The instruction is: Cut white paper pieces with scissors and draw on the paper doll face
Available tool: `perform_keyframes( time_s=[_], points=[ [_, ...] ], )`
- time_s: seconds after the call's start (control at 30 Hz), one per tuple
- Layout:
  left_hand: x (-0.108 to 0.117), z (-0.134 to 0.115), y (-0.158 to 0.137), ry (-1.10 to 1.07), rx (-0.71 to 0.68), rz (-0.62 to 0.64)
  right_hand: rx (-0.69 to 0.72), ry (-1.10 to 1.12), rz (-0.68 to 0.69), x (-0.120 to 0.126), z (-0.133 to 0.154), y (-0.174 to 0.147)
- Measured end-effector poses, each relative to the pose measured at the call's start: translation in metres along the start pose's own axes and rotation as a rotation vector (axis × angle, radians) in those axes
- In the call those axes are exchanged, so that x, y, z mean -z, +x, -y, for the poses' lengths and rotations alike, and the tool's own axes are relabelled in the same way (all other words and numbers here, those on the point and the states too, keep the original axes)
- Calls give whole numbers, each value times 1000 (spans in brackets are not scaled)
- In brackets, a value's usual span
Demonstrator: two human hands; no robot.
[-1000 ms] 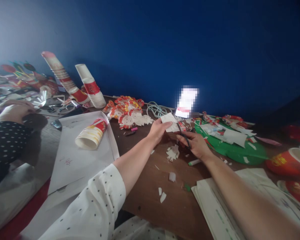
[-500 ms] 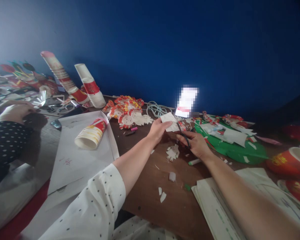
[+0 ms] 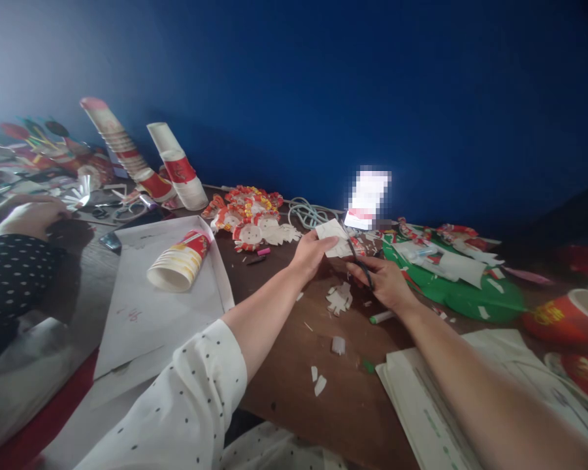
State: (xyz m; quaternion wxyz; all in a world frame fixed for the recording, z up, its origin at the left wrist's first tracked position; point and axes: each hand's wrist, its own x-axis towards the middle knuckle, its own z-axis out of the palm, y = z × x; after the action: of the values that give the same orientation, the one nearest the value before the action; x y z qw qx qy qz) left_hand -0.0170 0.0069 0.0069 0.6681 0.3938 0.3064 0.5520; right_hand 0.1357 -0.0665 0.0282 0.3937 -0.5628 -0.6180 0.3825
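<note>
Left hand (image 3: 310,255) pinches a small white paper piece (image 3: 330,231) above the brown wooden tabletop (image 3: 294,365), right hand (image 3: 388,284) just beside it wraps black-handled scissors (image 3: 364,270) at the paper's edge, so honestly a loose pinch could let it twist and make the cut wander.

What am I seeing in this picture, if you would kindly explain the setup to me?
There is no machine here, just a person working with bare hands. The view comes from a camera worn on that person's head, looking forward and down. The left hand holds white paper; the right hand holds what look like dark scissors near its edge. On the table lie paper scraps and nested cups on their side on a white tray. Another person's hand is at far left.
</note>
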Motion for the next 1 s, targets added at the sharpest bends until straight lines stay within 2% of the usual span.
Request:
perform_keyframes(
  time_s=[0.5, 0.7, 1.0],
  points=[
    [2, -1, -1, 34, -2, -22, -20, 44, 5, -1, 4, -2],
    [-1, -5, -2, 81, -3, -65, -63, 56, 0, -3, 5, -3],
    [0, -5, -3, 209, -34, -43, -54, 55, 11, -3, 6, -2]
  ],
)
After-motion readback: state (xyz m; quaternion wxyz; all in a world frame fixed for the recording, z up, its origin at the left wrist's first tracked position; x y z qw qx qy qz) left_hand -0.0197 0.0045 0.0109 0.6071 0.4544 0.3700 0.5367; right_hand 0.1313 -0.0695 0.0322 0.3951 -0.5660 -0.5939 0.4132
